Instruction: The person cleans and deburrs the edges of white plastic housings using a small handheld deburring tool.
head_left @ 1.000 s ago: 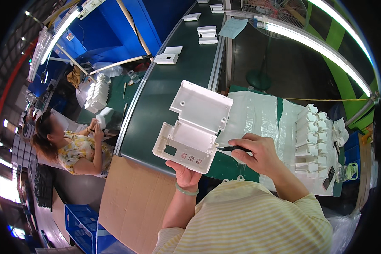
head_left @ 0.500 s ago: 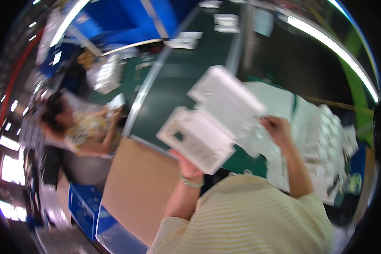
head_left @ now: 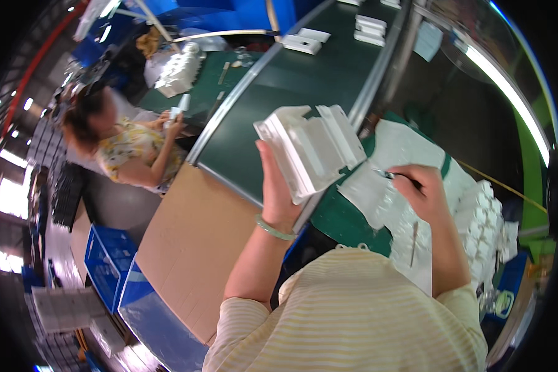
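Note:
My left hand (head_left: 280, 189), a bangle on its wrist, is closed on the left edge of a white plastic housing (head_left: 313, 146). Two hinged or joined parts make up this housing, and it is tilted above the conveyor's edge. Off to its right and apart from it, my right hand (head_left: 420, 189) grips a small slim tool (head_left: 388, 175). The tool's short tip pokes out past the fingers; its exact kind is not clear. Under that hand lies a white plastic sheet (head_left: 390, 149), with a thin rod-like tool (head_left: 414, 243) on it.
A green conveyor belt (head_left: 242, 133) carries several white parts (head_left: 307, 41) farther off. Cardboard (head_left: 198, 242) lies left of me, beside a blue crate (head_left: 108, 263). Stacked white parts (head_left: 480, 217) stand at right. A co-worker (head_left: 136, 146) sits at left, handling a small white piece.
My left hand has turned and tilted the housing, so its parts now face differently. My right hand, still gripping the slim tool, is a little farther from it. The whole view has shifted.

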The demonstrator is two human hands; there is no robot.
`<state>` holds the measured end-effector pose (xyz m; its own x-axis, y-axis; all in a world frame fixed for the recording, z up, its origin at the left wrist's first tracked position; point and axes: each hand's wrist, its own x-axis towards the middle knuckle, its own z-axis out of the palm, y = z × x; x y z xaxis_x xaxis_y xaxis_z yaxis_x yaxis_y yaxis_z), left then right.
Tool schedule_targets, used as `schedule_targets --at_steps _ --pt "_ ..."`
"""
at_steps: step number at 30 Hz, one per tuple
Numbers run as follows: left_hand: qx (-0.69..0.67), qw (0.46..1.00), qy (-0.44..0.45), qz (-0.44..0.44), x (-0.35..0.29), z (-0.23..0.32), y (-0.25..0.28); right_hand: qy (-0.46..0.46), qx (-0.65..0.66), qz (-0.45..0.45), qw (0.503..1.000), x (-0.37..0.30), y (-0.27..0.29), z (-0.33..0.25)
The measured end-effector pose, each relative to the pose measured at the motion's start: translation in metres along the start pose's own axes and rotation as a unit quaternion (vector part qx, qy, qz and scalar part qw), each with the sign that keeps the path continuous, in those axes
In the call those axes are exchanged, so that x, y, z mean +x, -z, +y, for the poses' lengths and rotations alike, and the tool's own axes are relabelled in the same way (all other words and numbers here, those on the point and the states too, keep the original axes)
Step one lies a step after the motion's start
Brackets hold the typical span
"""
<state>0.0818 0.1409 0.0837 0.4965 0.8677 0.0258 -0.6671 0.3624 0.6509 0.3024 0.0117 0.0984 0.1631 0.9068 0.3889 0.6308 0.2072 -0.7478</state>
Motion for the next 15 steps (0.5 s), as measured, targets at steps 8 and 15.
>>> schedule_targets --at_steps 8,15 --pt "0.053 0.998 0.035 -0.015 0.007 -0.018 -0.014 0.114 -0.187 -0.080 0.972 0.023 -0.005 -0.038" --pt "0.052 0.997 0.051 -0.038 -0.004 -0.020 -0.016 0.176 -0.263 -0.129 0.940 0.020 -0.005 -0.049"
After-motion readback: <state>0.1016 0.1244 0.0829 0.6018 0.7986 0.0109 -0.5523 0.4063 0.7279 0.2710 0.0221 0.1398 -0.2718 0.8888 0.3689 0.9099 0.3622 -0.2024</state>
